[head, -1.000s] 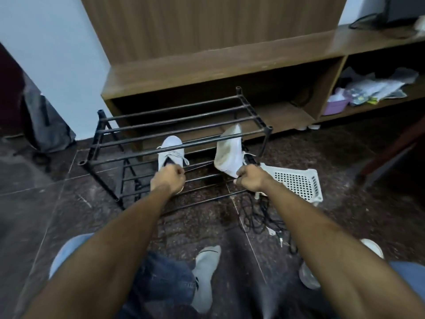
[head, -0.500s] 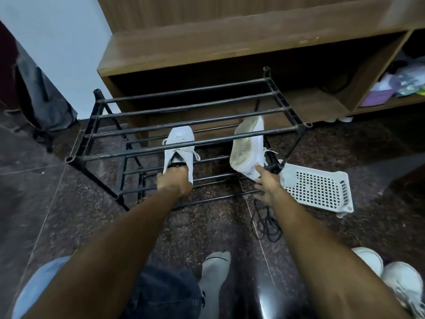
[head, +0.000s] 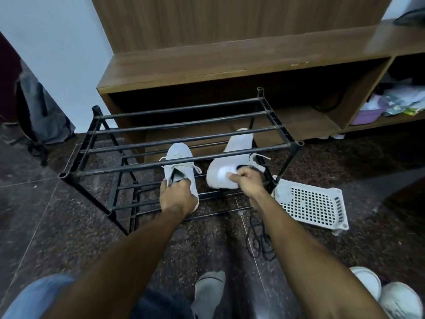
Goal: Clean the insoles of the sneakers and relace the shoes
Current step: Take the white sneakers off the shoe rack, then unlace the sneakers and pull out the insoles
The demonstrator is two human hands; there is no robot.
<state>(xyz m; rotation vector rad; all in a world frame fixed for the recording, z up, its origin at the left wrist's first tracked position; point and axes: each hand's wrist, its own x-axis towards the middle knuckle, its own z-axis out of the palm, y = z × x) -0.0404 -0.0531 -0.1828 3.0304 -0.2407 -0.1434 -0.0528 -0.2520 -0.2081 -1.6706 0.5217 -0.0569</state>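
A person reaches forward with both arms into a black metal shoe rack (head: 184, 143) on a dark stone floor. The left hand (head: 178, 196) has its grip curled over the heel of a grey-white sneaker (head: 180, 162), sitting upright at about 11 o'clock on the lower tier. The right hand (head: 247, 180) pinches the heel of the second sneaker (head: 232, 162), tipped on its side at 1 o'clock. A white perforated basket (head: 312, 203) lies at 3 o'clock. Risk: pulled upward, either shoe or its loose laces could likely snag on the rack's top bars and slip free.
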